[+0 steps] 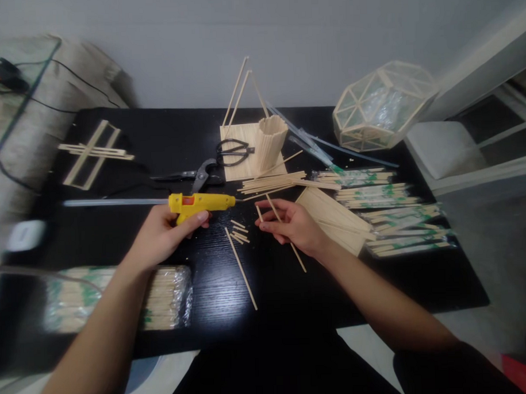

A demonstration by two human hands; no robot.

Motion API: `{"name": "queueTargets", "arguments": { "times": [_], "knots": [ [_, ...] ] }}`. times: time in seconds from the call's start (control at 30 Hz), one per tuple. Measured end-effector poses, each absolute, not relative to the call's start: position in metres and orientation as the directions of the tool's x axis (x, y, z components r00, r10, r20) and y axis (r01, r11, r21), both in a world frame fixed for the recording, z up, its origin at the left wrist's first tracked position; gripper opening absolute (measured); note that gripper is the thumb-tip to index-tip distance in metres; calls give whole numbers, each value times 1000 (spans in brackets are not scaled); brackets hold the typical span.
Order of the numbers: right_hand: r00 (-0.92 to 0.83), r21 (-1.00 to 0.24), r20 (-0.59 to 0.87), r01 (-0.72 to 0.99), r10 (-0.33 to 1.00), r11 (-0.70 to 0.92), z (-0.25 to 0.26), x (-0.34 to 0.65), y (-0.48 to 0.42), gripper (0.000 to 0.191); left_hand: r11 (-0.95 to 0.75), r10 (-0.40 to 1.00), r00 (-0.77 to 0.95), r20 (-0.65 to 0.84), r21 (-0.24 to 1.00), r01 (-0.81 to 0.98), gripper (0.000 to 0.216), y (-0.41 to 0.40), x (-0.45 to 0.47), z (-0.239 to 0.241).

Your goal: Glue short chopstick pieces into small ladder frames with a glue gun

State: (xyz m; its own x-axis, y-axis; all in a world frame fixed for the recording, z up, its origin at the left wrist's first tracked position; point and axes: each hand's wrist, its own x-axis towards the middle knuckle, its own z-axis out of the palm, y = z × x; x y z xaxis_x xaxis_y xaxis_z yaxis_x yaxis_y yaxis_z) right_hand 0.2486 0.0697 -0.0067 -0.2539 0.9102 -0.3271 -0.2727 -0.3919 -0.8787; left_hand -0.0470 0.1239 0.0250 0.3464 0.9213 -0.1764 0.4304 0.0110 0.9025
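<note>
A yellow hot glue gun [203, 202] is gripped in my left hand [173, 227], its nozzle pointing right and a long glue stick [116, 201] running out of its back. My right hand [296, 226] is closed on wooden sticks: a long one [298, 256] crosses the fingers, and a short piece [259, 213] stands at the fingertips. The nozzle is a little left of that short piece, apart from it. Between my hands, several short cut pieces [238, 235] lie on the black table [215, 302], with a longer stick [242, 272] beside them.
Behind are scissors [235, 152], pliers [204, 175] and a stick cup [270, 142] on a square stick base [234, 174]. Wrapped chopstick packs [375, 196] lie right, a bundle [167, 292] front left. A stick frame [93, 151] lies left; a geometric stick-framed form [383, 106] stands back right.
</note>
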Motion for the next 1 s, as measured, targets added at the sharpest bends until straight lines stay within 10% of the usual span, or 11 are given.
{"name": "queueTargets", "arguments": {
  "times": [1.0],
  "knots": [
    [-253, -932, -248, -201, 935, -301, -8, 244, 67, 48, -108, 846, 511, -151, 890, 442, 32, 122, -41, 27]
  ]
}}
